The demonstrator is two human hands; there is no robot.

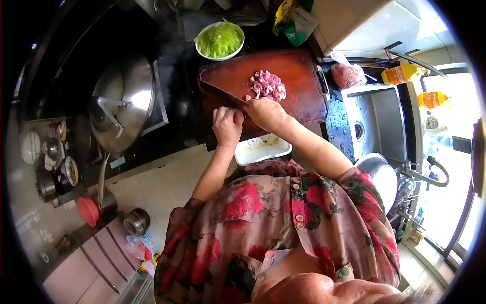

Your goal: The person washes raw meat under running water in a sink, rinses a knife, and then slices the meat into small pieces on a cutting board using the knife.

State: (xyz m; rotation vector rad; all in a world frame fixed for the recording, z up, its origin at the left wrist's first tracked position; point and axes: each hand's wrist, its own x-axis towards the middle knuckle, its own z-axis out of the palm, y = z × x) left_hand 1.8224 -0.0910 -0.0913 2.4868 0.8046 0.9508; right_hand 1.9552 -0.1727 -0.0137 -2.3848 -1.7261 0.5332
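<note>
My right hand (267, 113) is closed around the handle of a kitchen knife (223, 93), whose wide dark blade points to the upper left across the reddish-brown cutting board (304, 76). Just in front of the blade, at the board's near left part, my left hand (227, 124) is curled with its fingers bent down. Whatever lies under those fingers is hidden. Beyond my right hand sits a pile of chopped raw meat (269, 86), pink with white fat. A white rectangular dish (264, 150) with some residue stands below the board, close to my body.
A white bowl of shredded green vegetable (219, 40) stands behind the board. On the left a wok (124, 104) with a ladle rests on the stove. To the right are a bag of red meat (348, 75), a metal sink (377, 121) and bottles (402, 74) along the window.
</note>
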